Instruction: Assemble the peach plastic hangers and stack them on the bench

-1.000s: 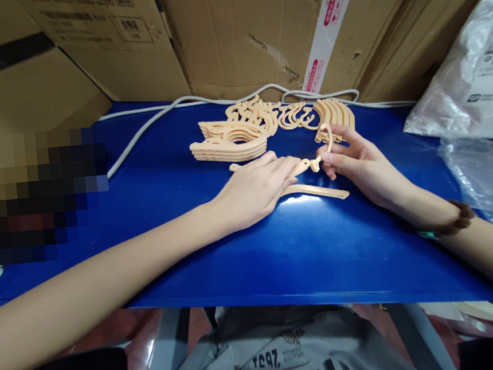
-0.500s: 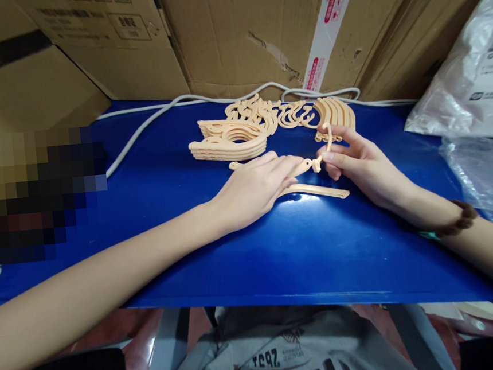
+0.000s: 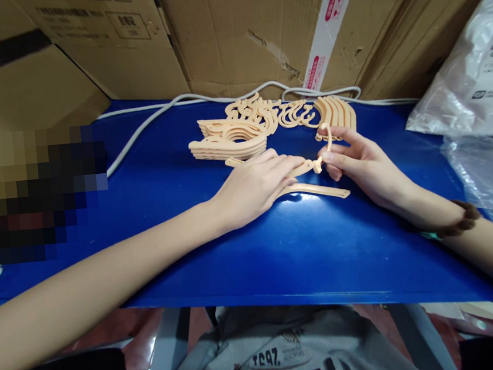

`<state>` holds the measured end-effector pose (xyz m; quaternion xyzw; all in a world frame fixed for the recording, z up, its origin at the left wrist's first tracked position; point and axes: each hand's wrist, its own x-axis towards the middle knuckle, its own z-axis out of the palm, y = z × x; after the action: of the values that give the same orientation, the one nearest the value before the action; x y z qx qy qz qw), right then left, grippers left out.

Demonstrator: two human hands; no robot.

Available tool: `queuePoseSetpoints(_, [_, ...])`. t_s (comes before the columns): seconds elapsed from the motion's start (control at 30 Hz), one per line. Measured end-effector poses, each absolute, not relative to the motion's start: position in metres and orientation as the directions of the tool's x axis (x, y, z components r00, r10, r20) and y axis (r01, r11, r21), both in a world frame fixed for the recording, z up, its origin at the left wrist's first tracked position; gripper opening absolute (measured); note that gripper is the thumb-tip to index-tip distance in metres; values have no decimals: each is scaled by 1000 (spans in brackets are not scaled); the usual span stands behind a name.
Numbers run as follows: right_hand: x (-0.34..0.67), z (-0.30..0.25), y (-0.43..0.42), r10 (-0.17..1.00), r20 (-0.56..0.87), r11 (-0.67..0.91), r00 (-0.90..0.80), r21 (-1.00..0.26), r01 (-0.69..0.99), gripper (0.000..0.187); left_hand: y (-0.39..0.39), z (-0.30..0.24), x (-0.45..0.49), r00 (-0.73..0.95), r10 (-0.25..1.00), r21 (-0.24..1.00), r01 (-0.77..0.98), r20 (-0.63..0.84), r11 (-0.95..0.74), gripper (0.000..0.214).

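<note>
My left hand (image 3: 255, 187) lies palm down on a peach plastic hanger body (image 3: 316, 190) on the blue table (image 3: 244, 254), fingers pressed onto it. My right hand (image 3: 357, 164) pinches a small peach hook (image 3: 327, 137) between thumb and fingers, its lower end touching the hanger's neck. Behind the hands lie a stack of hanger bodies (image 3: 228, 143), a row of loose hooks (image 3: 279, 113) and more curved pieces (image 3: 337, 111).
Cardboard boxes (image 3: 233, 30) wall off the back of the table. A white cable (image 3: 146, 124) runs along the back edge. Plastic bags (image 3: 470, 73) sit at the right. A blurred patch covers the left side.
Almost nothing has moved. My right hand has shifted the hook slightly against the hanger's neck, and the left hand stays pressed on the hanger.
</note>
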<state>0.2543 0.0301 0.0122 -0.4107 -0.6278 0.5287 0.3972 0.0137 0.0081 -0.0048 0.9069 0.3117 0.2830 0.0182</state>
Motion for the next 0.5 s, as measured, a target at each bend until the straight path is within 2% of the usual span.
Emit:
queuePoseSetpoints(0.17, [255,12,31,930,70,110,-362,-990,91,46,4,-3,15,653,562,209,539,508,-816,34])
queuePoseSetpoints(0.5, [254,13,32,937,66,103,-343,-991,89,50,1,-1,16,656,534,34,614,533,-788,37])
